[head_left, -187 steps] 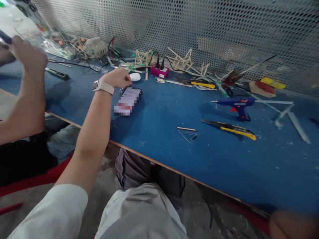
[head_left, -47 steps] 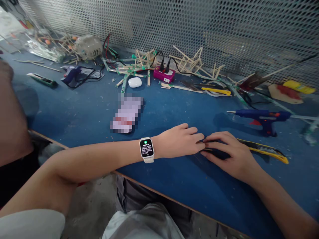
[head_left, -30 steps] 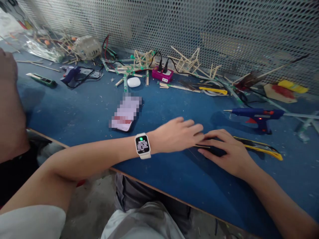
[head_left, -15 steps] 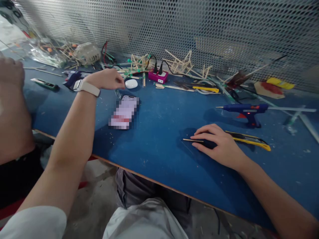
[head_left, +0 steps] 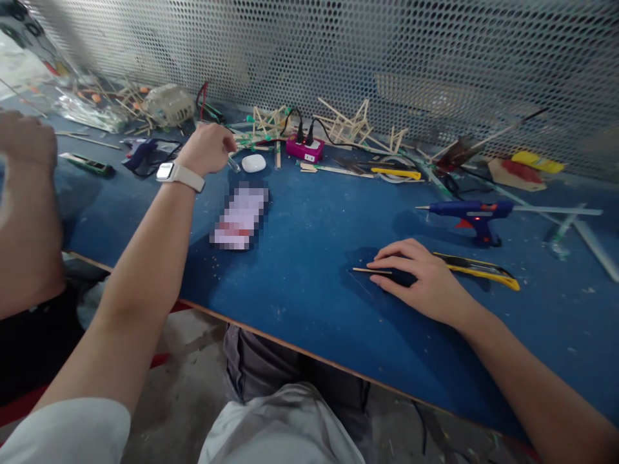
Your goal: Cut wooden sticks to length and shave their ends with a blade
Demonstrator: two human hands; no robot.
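A light, level touch suits the thin wooden stick [head_left: 360, 270], pressing too hard risks tipping it. It lies between the thumb and fingertips of the right hand [head_left: 423, 280], which are slightly parted (contact is hard to judge). Beyond those fingers are the yellow cutter [head_left: 483, 269] and blue glue gun [head_left: 471, 209]. Farther off, the left hand [head_left: 207, 147] curls its fingers near the white case [head_left: 253, 164]; I cannot tell whether they grip anything.
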